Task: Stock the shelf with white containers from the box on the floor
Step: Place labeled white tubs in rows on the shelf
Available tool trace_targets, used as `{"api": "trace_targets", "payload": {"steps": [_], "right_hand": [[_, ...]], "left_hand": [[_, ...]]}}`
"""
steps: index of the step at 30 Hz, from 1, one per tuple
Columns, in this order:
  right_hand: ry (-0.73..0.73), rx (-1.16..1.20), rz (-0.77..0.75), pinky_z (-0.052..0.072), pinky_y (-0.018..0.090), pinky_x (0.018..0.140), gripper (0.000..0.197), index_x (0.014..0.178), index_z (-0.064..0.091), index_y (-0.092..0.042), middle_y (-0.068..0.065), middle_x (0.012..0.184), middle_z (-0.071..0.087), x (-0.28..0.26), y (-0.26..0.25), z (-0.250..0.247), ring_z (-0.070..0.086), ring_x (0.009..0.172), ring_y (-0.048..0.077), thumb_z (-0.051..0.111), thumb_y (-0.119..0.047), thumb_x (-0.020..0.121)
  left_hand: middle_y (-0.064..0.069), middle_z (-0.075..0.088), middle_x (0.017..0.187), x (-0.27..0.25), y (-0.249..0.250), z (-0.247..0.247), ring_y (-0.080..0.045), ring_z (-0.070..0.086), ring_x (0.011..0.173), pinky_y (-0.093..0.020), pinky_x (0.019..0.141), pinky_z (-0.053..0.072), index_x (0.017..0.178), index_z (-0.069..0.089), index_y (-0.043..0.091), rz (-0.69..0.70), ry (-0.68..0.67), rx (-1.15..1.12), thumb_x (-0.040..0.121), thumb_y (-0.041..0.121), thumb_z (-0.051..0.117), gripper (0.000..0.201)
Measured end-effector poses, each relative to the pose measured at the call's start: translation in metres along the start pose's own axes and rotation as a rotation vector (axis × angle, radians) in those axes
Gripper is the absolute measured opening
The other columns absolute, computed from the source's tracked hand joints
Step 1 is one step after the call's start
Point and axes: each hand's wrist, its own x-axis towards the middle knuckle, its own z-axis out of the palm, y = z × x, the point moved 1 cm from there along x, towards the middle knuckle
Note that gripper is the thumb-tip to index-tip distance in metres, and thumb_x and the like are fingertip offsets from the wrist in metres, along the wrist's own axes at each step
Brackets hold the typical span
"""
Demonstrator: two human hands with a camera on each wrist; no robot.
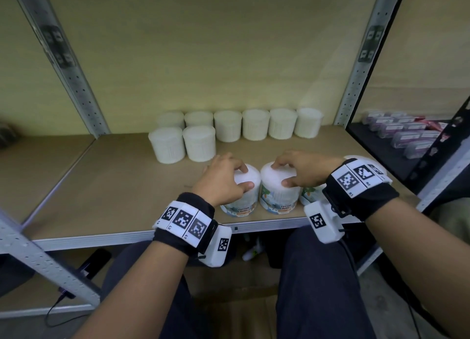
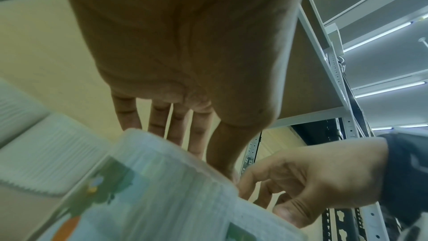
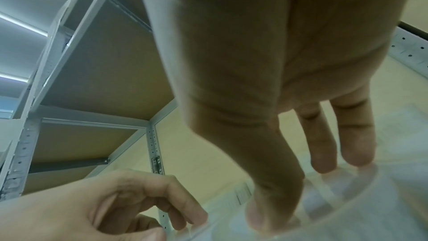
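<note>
Left hand (image 1: 223, 178) clamped from above on one cotton-bud container (image 1: 243, 193), thumb at the near rim, fingers curled over the far rim. Right hand (image 1: 302, 169) gripping a second container (image 1: 279, 191) likewise, thumb on the lid's near edge. Both tubs upright near the front edge of the shelf (image 1: 106, 186), just beside each other, printed labels facing out. A third labelled container (image 1: 311, 195) partly hidden under the right wrist. Eight plain white containers (image 1: 229, 125) standing further back: six in a row along the wall, two in front at the left end. Seen from the left wrist, fingers (image 2: 129, 114) reaching down over the tub's top. Purple packets (image 1: 404, 135) on the neighbouring shelf at right.
</note>
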Motion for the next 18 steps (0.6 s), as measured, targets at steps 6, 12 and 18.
{"api": "trace_targets", "payload": {"steps": [6, 12, 18], "right_hand": [[-0.016, 0.022, 0.021, 0.038, 0.03, 0.102, 0.055, 0.139, 0.044, -0.021, -0.001, 0.143, 0.043, 0.001, 0.0, -0.002, 0.046, 0.127, 0.02, 0.065, -0.027, 0.089], [-0.006, 0.032, 0.016, 0.043, 0.031, 0.099, 0.056, 0.141, 0.041, -0.026, 0.0, 0.141, 0.048, 0.009, -0.007, -0.013, 0.053, 0.12, 0.02, 0.06, -0.039, 0.09], [0.125, 0.134, -0.06, 0.04, 0.023, 0.089, 0.041, 0.13, 0.055, -0.021, 0.0, 0.133, 0.054, 0.035, -0.031, -0.037, 0.054, 0.11, 0.014, 0.061, -0.029, 0.09]], "left_hand": [[0.0, 0.054, 0.115, 0.001, 0.002, -0.002, -0.021, 0.047, 0.117, -0.044, 0.102, 0.04, 0.111, 0.064, 0.024, -0.005, -0.009, -0.003, 0.078, 0.044, 0.069, 0.039], [0.001, 0.059, 0.113, 0.001, -0.004, -0.012, -0.015, 0.055, 0.108, -0.023, 0.088, 0.041, 0.109, 0.067, 0.02, -0.002, 0.038, -0.106, 0.083, 0.034, 0.068, 0.03], [0.001, 0.06, 0.113, 0.008, -0.03, -0.043, -0.009, 0.053, 0.1, -0.019, 0.084, 0.037, 0.112, 0.065, 0.02, -0.054, 0.115, -0.1, 0.085, 0.029, 0.065, 0.029]]}}
